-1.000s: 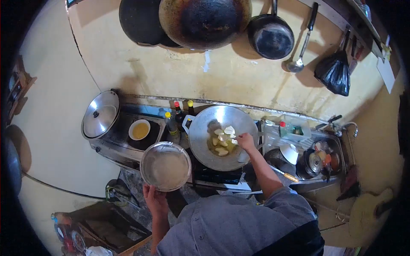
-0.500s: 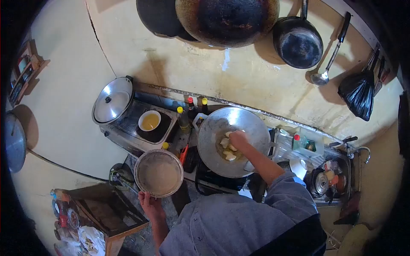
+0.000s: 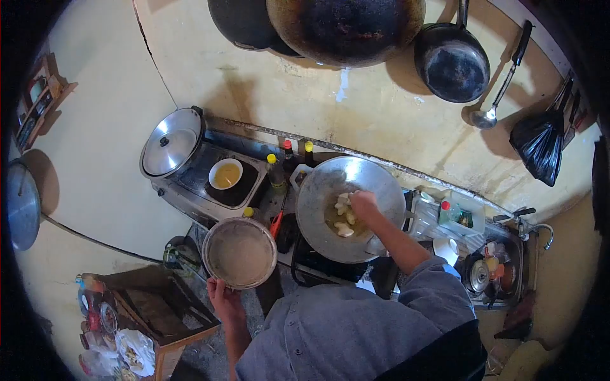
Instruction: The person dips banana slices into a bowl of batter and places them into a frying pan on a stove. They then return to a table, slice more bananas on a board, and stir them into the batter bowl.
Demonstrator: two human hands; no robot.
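My left hand point(image 3: 224, 296) grips the near rim of a round basin point(image 3: 210, 270), fingers curled at its edge. The basin's inside looks dull grey-brown. My right hand point(image 3: 365, 204) is over a wide silver wok point(image 3: 314, 216), its fingers bent together; what they hold, if anything, I cannot make out. Several pale, whitish pieces point(image 3: 344, 228) lie in the shallow oil point(image 3: 332, 216) at the wok's bottom, some right beside my right fingertips. The wok rests on a stove point(image 3: 330, 270).
Left of the wok are bottles point(image 3: 274, 173), an orange-red lighter point(image 3: 276, 225) and a second stove point(image 3: 189, 198) with a bowl of yellowish liquid point(image 3: 226, 174) and a lidded pot point(image 3: 170, 143). Rightward are a plastic bin point(image 3: 467, 216) and a filled sink point(image 3: 518, 279). Pans point(image 3: 452, 63) hang above.
My right hand has shifted slightly right over the wok, and the pale pieces there show in a different arrangement. My left hand keeps its grip on the basin. The view has shifted a little.
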